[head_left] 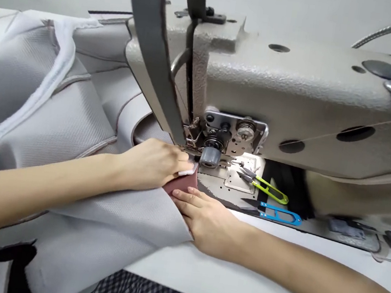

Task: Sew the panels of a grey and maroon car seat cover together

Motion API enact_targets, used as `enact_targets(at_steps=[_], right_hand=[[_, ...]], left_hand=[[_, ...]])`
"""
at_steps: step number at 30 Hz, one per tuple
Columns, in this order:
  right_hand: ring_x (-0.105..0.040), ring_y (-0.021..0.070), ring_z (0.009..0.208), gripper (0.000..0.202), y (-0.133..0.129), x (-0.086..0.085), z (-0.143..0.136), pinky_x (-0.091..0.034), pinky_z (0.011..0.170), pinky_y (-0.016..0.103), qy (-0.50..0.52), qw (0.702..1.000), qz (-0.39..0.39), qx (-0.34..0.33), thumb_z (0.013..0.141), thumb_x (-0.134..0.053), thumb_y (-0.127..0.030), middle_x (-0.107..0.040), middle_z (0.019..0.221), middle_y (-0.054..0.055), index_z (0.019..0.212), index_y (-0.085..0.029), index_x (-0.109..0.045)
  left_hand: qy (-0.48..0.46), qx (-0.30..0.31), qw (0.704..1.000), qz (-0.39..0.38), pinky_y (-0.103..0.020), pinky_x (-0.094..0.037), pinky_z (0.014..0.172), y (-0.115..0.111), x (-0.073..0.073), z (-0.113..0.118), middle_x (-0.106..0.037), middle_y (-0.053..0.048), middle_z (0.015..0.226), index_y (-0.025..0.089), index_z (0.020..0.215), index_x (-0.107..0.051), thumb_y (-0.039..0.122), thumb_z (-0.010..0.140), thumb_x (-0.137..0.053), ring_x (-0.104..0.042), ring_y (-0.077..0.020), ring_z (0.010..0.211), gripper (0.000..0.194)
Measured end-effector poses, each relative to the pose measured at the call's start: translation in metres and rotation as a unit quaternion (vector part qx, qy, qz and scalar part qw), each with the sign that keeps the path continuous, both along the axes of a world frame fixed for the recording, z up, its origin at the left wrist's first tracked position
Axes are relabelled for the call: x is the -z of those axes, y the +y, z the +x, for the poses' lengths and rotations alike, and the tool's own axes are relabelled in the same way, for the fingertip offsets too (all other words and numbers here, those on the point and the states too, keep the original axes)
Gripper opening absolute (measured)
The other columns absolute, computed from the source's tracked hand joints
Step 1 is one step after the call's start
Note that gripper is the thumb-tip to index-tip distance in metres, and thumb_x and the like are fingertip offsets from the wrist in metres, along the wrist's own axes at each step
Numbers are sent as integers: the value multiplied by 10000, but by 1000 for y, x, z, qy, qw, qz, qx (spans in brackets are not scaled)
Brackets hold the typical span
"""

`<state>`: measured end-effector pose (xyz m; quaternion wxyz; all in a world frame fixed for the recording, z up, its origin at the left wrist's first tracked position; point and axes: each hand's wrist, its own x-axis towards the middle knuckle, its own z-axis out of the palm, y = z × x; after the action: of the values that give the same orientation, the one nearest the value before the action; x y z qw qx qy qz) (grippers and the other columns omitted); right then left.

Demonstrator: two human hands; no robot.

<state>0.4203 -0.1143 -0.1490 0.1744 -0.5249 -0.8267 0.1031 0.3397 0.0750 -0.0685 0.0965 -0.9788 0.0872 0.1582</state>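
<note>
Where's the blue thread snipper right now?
In the head view, the blue thread snipper lies on the sewing machine bed, right of the needle area, just below the green snipper and beyond the right hand.

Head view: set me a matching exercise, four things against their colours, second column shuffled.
Things:
1. snips nearer the needle
2. snips nearer the table edge
3. fabric under the left hand
4. small piece between the two hands

Colours:
A. grey
B. dark red
C. yellow-green
D. blue

Pairs: 1-C, 2-D, 3-A, 4-B
</note>
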Motion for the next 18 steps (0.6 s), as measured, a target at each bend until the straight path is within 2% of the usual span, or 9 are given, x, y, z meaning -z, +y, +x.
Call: enact_targets(at_steps=[3, 7, 12, 18], right_hand=[[-327, 281, 1447, 470, 1, -3, 1, -271, 1213, 464, 5, 1000, -20, -3, 970, -438, -168, -402, 1512, 184, 1411, -15, -488], [-312, 259, 1455, 483, 2, -3, 1, -246, 1229, 428, 17, 1000, -14, 7, 983, -411, -191, -411, 1512, 163, 1431, -17, -464], [-326, 259, 1447, 509, 6, 4, 2, -249, 1229, 427, 35, 999, -8, 28, 967, -417, -163, -428, 1509, 140, 1455, -17, -427], [-332, 258, 1443, 510, 12, 12, 9, -248, 1227, 438, 44, 998, 13, 44, 939, -438, -115, -437, 1510, 118, 1444, -54, -455]], left_hand=[[5, -36, 999, 7, -286, -380, 551, -13, 1, 0, -666, -72, 816, 182, 1053, -664, 161, 911, -503, -644, -213, 733, 215], [10, -54, 998, 37, -287, -380, 523, -22, 3, -2, -666, -84, 825, 146, 1071, -658, 137, 904, -519, -652, -219, 685, 218], [13, -24, 998, 61, -309, -417, 546, -20, 4, 2, -657, -89, 804, 128, 1050, -659, 125, 906, -504, -669, -248, 713, 212], [-13, -23, 999, 19, -320, -429, 574, -12, 6, 7, -667, -90, 806, 128, 934, -662, 172, 940, -477, -665, -235, 724, 190]])
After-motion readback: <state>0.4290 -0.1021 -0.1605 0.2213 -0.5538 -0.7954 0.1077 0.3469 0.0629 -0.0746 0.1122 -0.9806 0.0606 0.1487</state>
